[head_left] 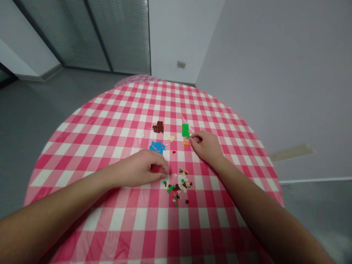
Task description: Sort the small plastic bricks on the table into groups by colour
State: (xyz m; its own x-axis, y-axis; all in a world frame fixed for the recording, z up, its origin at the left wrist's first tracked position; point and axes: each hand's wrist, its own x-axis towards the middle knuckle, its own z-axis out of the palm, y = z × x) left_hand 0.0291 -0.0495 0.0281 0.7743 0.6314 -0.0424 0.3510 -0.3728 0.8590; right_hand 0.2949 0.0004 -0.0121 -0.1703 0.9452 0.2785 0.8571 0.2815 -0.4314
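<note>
My right hand is pinched closed, its fingertips at the lower right edge of a pile of green building bricks. Whatever those fingertips may hold is too small to make out. A little yellow brick strip lies just below them. My left hand hovers or rests just below a pile of blue bricks, partly covering it. Its fingers are curled, thumb and forefinger nearly meeting; anything between them is hidden. To its right lies a loose scatter of mixed small bricks in green, brown, cream and yellow.
A dark brown brick pile, a cream cluster, a red piece and a white bit lie on the round table's pink checked cloth. Beyond are a wall and a glass partition.
</note>
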